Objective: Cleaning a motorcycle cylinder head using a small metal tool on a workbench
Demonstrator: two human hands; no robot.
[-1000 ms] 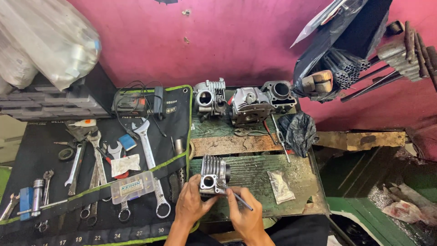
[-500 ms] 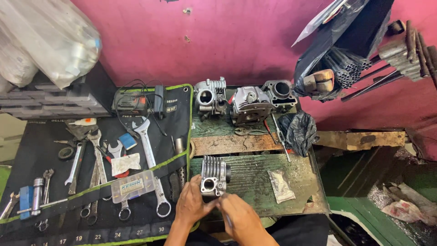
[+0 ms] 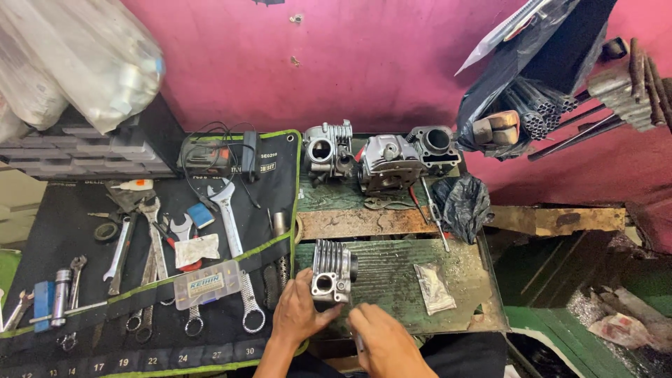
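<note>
The finned engine cylinder (image 3: 331, 269) stands on the green worn bench top (image 3: 392, 266), just right of the black tool roll (image 3: 140, 280) with its wrenches. Your left hand (image 3: 299, 313) cups the cylinder's near left side, fingers wrapped on the casting. Your right hand (image 3: 381, 341) rests just right of it, curled; whether it pinches anything I cannot tell. This looks like steadying the part for close work at its near face, which calls for a firm brace.
</note>
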